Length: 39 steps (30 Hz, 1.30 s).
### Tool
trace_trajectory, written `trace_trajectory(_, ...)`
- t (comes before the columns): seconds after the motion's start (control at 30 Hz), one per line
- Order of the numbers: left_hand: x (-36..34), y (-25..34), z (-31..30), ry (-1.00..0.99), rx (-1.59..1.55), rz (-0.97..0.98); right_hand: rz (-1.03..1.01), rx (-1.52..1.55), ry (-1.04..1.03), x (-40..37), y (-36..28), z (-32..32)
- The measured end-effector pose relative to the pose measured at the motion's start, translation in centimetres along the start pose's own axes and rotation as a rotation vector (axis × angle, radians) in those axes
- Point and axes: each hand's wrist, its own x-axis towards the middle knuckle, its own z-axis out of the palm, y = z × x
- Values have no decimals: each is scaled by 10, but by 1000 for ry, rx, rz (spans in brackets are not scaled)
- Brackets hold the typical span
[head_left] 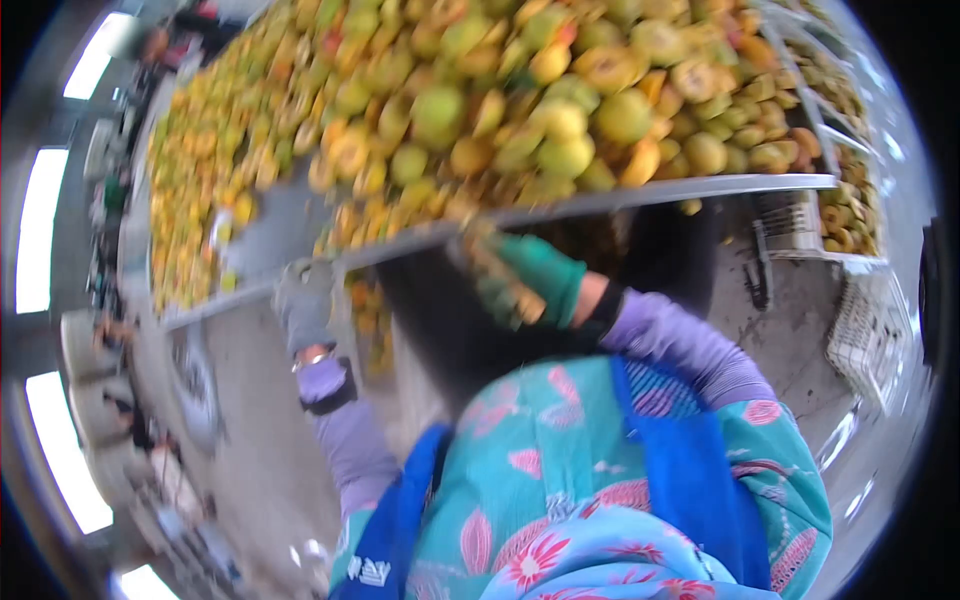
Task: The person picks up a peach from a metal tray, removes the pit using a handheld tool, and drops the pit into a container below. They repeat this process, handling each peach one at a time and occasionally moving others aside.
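Observation:
My left hand (308, 305), in a grey glove, is at the near edge of the metal table (285, 225), its fingertips right at the rim. Blur smears its fingers. In a green glove with brownish, stained fingers, my right hand (525, 280) is just below the same edge, in front of my body. Motion blurs these fingers too, and I cannot tell whether anything is in them. Above both hands lies a wide heap of yellow-green stone fruit (435, 115), some whole and some halved with hollow centres.
White plastic crates (870, 335) stand on the floor at the right, and one crate (795, 222) beside the table is next to more fruit halves (848, 205). More fruit (368, 325) shows below the table edge. Other people (170, 475) are along the far left.

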Motion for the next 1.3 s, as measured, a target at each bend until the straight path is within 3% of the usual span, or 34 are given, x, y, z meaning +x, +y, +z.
trace_trajectory(0.1,83,39,45,-35,63,119,-45,-194,40,-7,0,24)
trace_trajectory(0.17,125,43,98,-165,341,226,-249,-465,230,-11,-3,46)
trace_trajectory(0.2,183,-24,160,-289,674,591,-310,-496,312,-2,-7,38)
trace_trajectory(0.27,143,50,121,-250,299,373,-276,-398,196,-2,-17,23)
trace_trajectory(0.33,110,85,100,-149,199,510,-263,-353,469,-12,-15,24)
trace_trajectory(0.37,102,93,91,-125,131,493,-262,-406,429,-17,-13,22)
trace_trajectory(0.4,91,105,70,-176,-64,359,-294,-311,506,-24,-10,35)
trace_trajectory(0.47,72,117,44,-294,-552,174,-355,-404,633,-22,-9,36)
trace_trajectory(0.5,62,118,41,-376,-980,38,-326,-395,510,-24,-16,27)
trace_trajectory(0.53,54,117,43,-461,-1405,-108,-306,-426,553,-25,-19,22)
trace_trajectory(0.6,37,130,43,-681,-1809,-179,-257,-469,632,-31,-20,36)
trace_trajectory(0.63,26,135,46,-788,-2010,-228,-280,-674,652,-36,-23,40)
trace_trajectory(0.73,4,153,75,-816,-1989,-44,-1025,-1230,654,-26,-20,46)
trace_trajectory(0.8,-10,177,54,-158,-1180,892,-1068,-1615,767,-42,-20,67)
trace_trajectory(0.83,-18,182,55,-257,-1225,688,-1088,-1815,792,-36,-21,56)
trace_trajectory(0.87,-26,186,55,-348,-1283,465,-1110,-2243,578,-11,-45,-19)
trace_trajectory(0.9,-35,189,55,-417,-1342,241,-1244,-2272,728,-19,-45,-5)
trace_trajectory(0.93,-40,192,53,-162,-1081,443,-1372,-2279,899,-28,-45,12)
trace_trajectory(0.97,-37,187,53,-125,-968,492,-1486,-2259,1079,-37,-44,28)
trace_trajectory(1.0,-35,183,52,-82,-854,539,-1132,-1676,883,-46,-42,54)
trace_trajectory(1.03,-31,179,52,-35,-743,582,-1065,-1684,818,-51,-33,66)
trace_trajectory(1.07,-31,179,63,-187,-1070,478,-972,-1742,827,-51,-29,70)
trace_trajectory(1.1,-30,181,71,-306,-1401,340,-1025,-1787,810,-44,-29,64)
trace_trajectory(1.23,-32,181,73,-464,-1743,136,-1038,-1917,787,-36,-24,58)
trace_trajectory(1.3,-28,175,76,-192,-1182,512,-1055,-1885,776,-32,-23,55)
